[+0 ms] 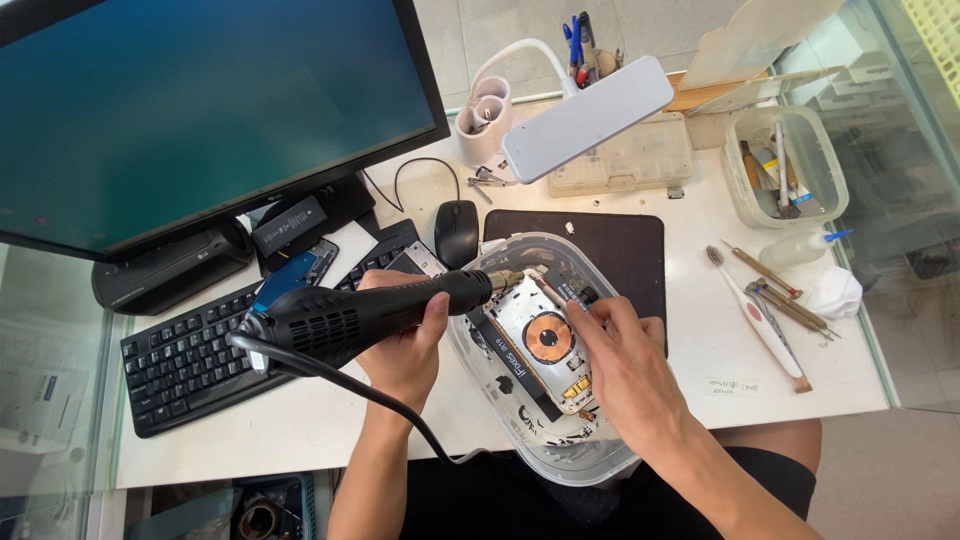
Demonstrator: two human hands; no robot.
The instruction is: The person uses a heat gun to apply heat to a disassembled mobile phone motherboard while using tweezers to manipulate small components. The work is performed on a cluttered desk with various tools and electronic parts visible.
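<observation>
The left hand [405,340] is wrapping tightly around a black hot-air gun [370,312], fingers pressed together on the barrel, and is aiming its metal nozzle [506,279] at the upper left corner of an opened phone [540,345]. The right hand [625,365] is resting on the phone's right side, its fingertips pinching what looks like a thin tool at the top edge — too small to identify. The phone is lying back-off in a clear plastic tray [540,455] at the bench's front edge, its copper charging coil [548,337] and inner plates exposed; judging by that, the opening is already done and the work on the top corner is under way, with the rest of the internals in place.

The gun's cord [340,380] is trailing off the front edge. Behind the tray, a dark mat [625,240] and a mouse [456,230] are sitting mid-bench, a keyboard [190,365] and monitor [200,110] toward the left — a white lamp [590,118] is hanging over the rear, and a toothbrush [760,325] and hand tools [785,300] are lying near the right edge.
</observation>
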